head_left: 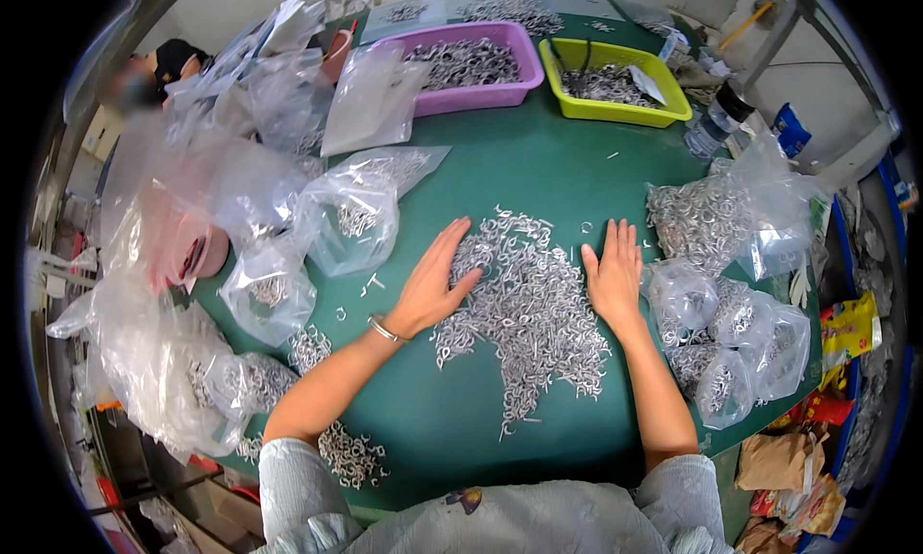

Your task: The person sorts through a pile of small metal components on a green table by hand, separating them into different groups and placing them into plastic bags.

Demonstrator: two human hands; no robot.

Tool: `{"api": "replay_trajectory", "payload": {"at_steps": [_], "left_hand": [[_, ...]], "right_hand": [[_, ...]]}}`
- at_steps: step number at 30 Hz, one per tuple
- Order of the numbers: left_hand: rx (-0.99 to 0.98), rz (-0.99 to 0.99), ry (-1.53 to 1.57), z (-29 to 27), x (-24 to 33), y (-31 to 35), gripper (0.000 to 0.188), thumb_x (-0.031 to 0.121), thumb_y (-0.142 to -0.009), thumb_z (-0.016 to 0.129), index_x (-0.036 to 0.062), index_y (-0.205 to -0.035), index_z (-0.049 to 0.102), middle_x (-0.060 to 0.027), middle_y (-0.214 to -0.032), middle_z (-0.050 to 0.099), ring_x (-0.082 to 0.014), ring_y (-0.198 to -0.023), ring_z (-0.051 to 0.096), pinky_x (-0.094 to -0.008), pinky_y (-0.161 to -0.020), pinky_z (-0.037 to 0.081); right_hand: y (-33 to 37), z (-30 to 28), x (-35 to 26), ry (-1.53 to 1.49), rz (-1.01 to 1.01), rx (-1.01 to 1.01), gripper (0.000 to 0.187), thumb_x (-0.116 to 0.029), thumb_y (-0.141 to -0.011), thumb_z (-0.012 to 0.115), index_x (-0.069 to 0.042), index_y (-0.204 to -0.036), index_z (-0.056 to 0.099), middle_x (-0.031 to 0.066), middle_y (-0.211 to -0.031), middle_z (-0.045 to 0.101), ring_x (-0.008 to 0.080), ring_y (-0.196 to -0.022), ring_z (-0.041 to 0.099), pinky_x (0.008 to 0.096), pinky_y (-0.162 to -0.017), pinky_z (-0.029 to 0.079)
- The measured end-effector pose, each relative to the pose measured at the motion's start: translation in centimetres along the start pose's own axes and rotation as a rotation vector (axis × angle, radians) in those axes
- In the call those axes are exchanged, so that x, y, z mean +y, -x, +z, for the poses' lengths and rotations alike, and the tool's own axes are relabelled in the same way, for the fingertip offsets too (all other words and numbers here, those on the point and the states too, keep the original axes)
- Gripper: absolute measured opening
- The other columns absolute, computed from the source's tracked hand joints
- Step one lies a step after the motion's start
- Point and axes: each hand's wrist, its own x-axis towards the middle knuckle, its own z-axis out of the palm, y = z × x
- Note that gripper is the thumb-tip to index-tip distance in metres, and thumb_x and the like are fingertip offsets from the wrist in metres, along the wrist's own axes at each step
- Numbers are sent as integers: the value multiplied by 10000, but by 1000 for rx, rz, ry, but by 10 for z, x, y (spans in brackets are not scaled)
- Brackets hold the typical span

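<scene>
While both hands lie flat and open on the green table (538, 160), palms down, fingers spread, nothing gripped, a pile of small silver metal hooks (524, 304) sits between them at centre. Left hand (433, 280) rests on the pile's left edge, fingertips over the hooks; right hand (612, 275) presses the cloth at the pile's right edge, touching or just beside the outermost pieces. Pile's long axis runs far-to-near, wide at the far end and tapering to a thin tail toward the person. Left hand looks slightly more into the heap. Open cloth lies far of the pile, up to the purple tray (471, 65) and yellow-green tray (615, 81), both holding more hooks. Right side is hemmed by clear bags of hooks (731, 333) just beside the right hand; left side has more filled clear bags (346, 217), near but apart. Scattered loose hooks (351, 453) sit near the left elbow at the table's near edge.
</scene>
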Motion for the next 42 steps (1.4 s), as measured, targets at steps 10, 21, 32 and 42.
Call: {"api": "replay_trajectory", "payload": {"at_steps": [10,21,32,42], "left_hand": [[-15,1,-45,2,1,-3,598,207,-938,539,26,-1459,308,-214,-1470,379,-361,-1378,345,-432,-1164,244],[38,-3,141,9,-8,-18,496,132,-968,463,38,-1442,354,-197,-1460,402,-338,-1389,335,-410,-1170,227],[-16,-177,453,-1,22,20,409,-20,-915,492,5,-1323,489,-159,-1283,570,-313,-1258,497,-389,-1070,383],[173,-150,163,22,32,33,337,-67,-782,634,19,-1108,629,-138,-1103,600,-322,-1055,559,-388,-940,450]], "right_hand": [[-55,2,-14,-132,-439,-240,592,-354,-972,500,-8,-1434,372,204,-1502,350,337,-1433,255,489,-1165,163],[-76,5,-60,-661,-497,-377,475,-302,-978,500,-38,-1373,481,150,-1461,437,300,-1414,316,430,-1172,201],[-6,-25,-43,-750,-538,-589,310,-130,-875,634,-36,-1170,645,122,-1340,555,311,-1300,456,398,-1081,355],[-1,0,-99,-146,-631,-111,164,-185,-728,755,-61,-821,701,64,-936,587,241,-987,518,419,-867,356]]}}
